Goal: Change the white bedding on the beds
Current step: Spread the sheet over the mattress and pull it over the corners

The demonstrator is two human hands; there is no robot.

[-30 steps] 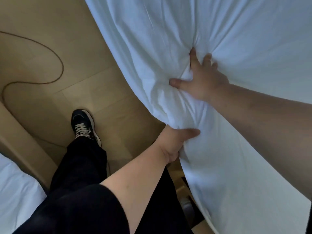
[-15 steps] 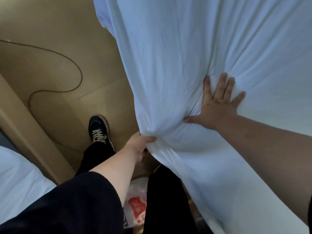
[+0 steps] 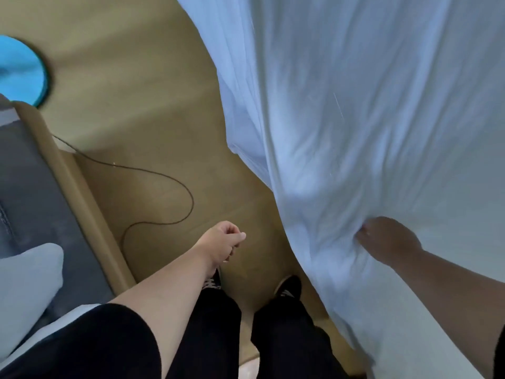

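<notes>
Bunching the sheet (image 3: 355, 132) that fills the frame's right side, the right hand (image 3: 388, 240) grips it while the left hand (image 3: 222, 243) hangs loosely curled, holding nothing, at lower centre; seemingly mid-change, spreading or stripping unfinished.
</notes>
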